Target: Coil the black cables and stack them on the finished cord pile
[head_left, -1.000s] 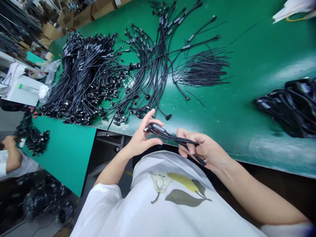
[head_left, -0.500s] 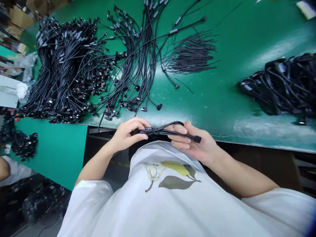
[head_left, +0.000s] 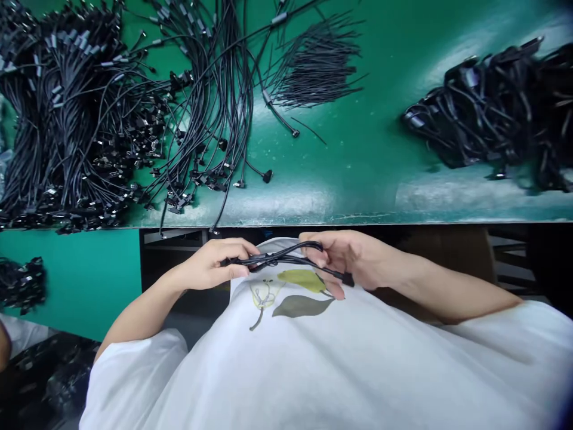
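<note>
A folded black cable is held level in front of my shirt, just off the table's near edge. My left hand pinches its left end between thumb and fingers. Around its right part, my right hand has its fingers curled loosely, some of them apart, at the looped bend. A dark connector sticks out at the right end, against those fingers. A thin tie seems to cross the bundle near its middle, though its details are too small to make out.
On the green table lie a big heap of black cables at left, looser cables beside it, thin black ties farther back, and folded cable bundles at right. Another person's arm shows at lower left.
The view has shifted, so the table's things sit farther left and higher. My right hand has turned, its fingers looser about the cable. My left hand keeps its pinch.
</note>
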Demonstrator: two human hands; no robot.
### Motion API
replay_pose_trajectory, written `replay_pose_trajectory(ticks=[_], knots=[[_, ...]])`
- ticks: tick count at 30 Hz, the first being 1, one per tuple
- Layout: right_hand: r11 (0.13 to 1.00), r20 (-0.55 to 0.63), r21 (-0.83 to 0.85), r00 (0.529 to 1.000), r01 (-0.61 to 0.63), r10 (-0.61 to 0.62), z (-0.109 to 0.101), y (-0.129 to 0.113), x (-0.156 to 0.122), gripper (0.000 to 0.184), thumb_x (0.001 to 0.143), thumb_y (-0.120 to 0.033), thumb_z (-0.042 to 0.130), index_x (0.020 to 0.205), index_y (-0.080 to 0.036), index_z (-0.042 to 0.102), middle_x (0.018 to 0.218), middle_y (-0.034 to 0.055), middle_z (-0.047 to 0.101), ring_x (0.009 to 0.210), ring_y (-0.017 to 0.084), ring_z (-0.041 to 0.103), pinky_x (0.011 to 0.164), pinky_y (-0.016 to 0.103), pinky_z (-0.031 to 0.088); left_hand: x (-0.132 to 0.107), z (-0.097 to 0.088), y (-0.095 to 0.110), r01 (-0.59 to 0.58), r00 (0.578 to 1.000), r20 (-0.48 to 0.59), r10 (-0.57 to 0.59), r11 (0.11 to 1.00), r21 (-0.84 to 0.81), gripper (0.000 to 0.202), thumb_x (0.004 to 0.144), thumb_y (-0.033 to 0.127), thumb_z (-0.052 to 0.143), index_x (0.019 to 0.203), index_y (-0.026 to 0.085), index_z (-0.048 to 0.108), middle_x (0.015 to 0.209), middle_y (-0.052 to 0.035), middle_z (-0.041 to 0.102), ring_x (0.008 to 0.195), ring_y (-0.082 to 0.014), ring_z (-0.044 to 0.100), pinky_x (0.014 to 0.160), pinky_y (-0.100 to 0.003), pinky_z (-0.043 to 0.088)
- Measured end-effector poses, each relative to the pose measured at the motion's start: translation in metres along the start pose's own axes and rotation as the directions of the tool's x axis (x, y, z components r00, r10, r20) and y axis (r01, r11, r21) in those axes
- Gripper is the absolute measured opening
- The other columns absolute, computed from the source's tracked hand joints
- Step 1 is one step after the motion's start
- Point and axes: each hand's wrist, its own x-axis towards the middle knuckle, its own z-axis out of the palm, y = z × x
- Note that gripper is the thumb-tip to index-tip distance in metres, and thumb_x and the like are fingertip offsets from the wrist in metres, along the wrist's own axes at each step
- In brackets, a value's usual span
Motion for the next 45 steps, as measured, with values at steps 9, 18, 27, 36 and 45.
replay_pose_trajectory(ticks=[9,18,27,36,45], knots=[[0.990,-0.328,0.066,0.935,-0.121,0.136,-0.004,0.012,0.014,0.066,0.069,-0.076,0.065,0.074,-0.015,0.041,0.048,-0.0090,0.030,0.030,0.002,0.020,0.030,0.018,0.025,-0.006,0.008,-0.016,0.091,0.992,0.093,-0.081,0.991,-0.099,0.023,0.092,0.032,0.056,0.082,0.012,0.056,0.114,-0.0176,0.064,0.102,-0.0205,0.063,0.086,-0.029,0.047],[0.969,-0.291,-0.214,0.955,-0.127,0.061,-0.016,0.010,0.027,0.062,0.086,-0.071,0.050,0.063,-0.014,0.037,0.056,-0.0043,0.031,0.037,0.007,0.045,0.035,0.021,0.028,0.020,-0.012,-0.021,0.161,0.985,-0.025,-0.170,0.965,-0.208,0.045,0.099,0.048,0.041,0.133,0.018,0.042,0.123,-0.0151,0.063,0.115,-0.0217,0.060,0.096,-0.033,0.044],[0.719,-0.258,-0.690,0.958,-0.090,-0.127,-0.039,-0.044,0.023,0.041,0.080,-0.040,0.071,0.106,-0.017,0.049,0.097,0.0038,0.056,0.070,0.013,0.063,0.055,0.023,0.049,0.058,0.017,-0.034,0.178,0.974,-0.170,-0.149,0.969,0.173,0.032,0.092,0.042,0.057,0.098,0.011,0.064,0.082,-0.0046,0.064,0.072,-0.0138,0.058,0.065,-0.024,0.042],[0.035,-0.048,-0.999,0.877,-0.035,-0.477,-0.041,-0.027,0.023,0.016,0.095,-0.028,0.053,0.094,-0.017,0.064,0.090,0.0045,0.063,0.081,0.013,0.058,0.071,0.026,0.043,0.050,0.011,-0.036,0.158,0.986,-0.102,-0.133,0.939,0.304,0.032,0.099,0.040,0.043,0.111,0.014,0.058,0.095,-0.0057,0.066,0.083,-0.0157,0.061,0.074,-0.025,0.042],[0.145,-0.269,-0.963,0.762,-0.227,-0.589,-0.045,-0.001,0.026,0.015,0.090,-0.034,0.058,0.090,-0.019,0.057,0.087,0.0050,0.063,0.074,0.016,0.057,0.069,0.031,0.045,0.052,0.019,-0.046,0.336,0.942,-0.017,-0.335,0.941,0.039,0.034,0.098,0.043,0.044,0.104,0.015,0.061,0.069,0.0008,0.063,0.061,-0.0118,0.061,0.061,-0.022,0.041]])
